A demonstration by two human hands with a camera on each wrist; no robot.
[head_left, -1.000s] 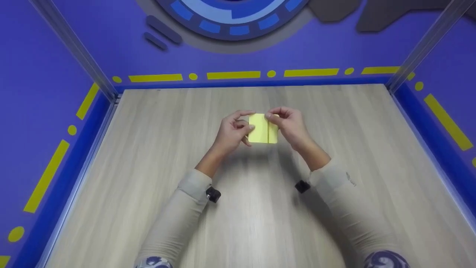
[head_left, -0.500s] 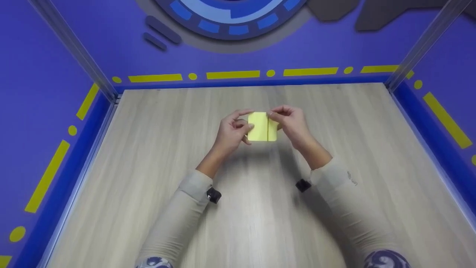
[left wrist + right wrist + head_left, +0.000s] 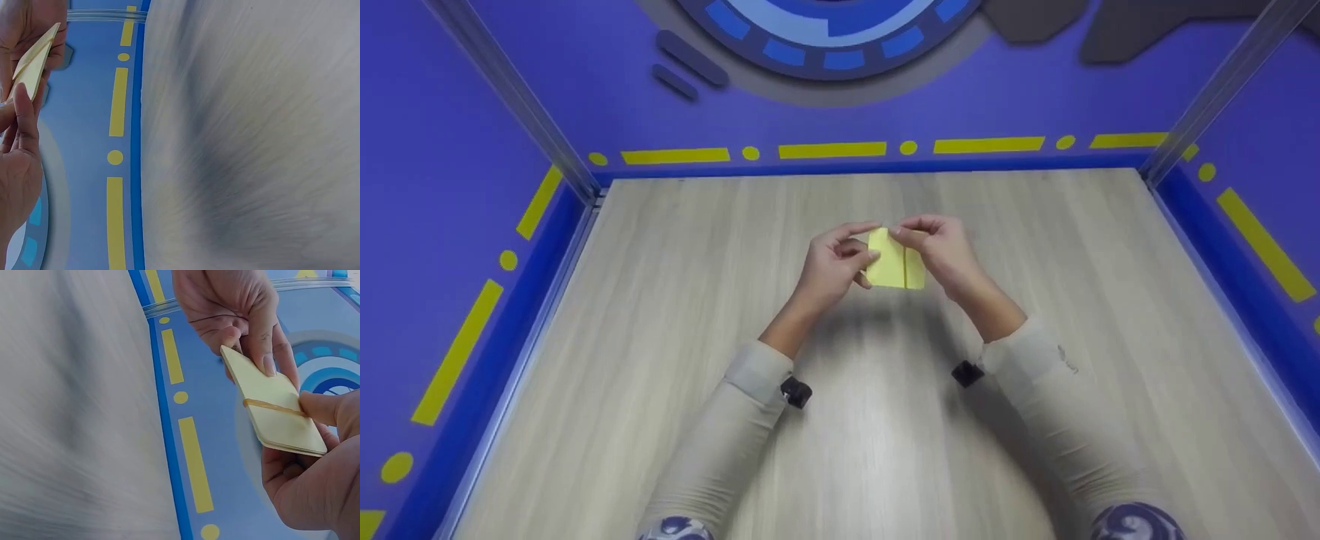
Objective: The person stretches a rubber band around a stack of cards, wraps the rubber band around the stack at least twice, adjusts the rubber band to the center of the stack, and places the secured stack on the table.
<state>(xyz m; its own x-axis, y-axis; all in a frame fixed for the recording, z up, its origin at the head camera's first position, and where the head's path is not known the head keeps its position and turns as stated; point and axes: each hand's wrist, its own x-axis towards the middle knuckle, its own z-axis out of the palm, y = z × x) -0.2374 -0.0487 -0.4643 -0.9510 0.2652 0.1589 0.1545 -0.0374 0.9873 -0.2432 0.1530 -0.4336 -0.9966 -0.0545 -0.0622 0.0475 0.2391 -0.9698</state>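
Note:
A small pale yellow stack of cards (image 3: 888, 262) is held up above the table between both hands. A tan rubber band (image 3: 273, 406) runs across it, nearer its right side in the head view. My left hand (image 3: 831, 264) pinches the stack's left edge, its thumb on the front face. At the top edge, my right hand (image 3: 949, 251) pinches the stack between thumb and forefinger, left of the band. In the right wrist view the stack shows several thin layers along its lower edge. The back of the stack is hidden in the head view.
Below the hands lies a wood-grain table (image 3: 870, 450). Blue panels (image 3: 840, 127) with yellow marks wall it in at the back and sides, with metal posts (image 3: 510, 97) at the corners. Each wrist wears a small black camera (image 3: 796, 391).
The stack has tilted slightly and shifted a little to the right. My right thumb and forefinger have moved leftward along its top edge, away from the band. My left hand keeps its grip.

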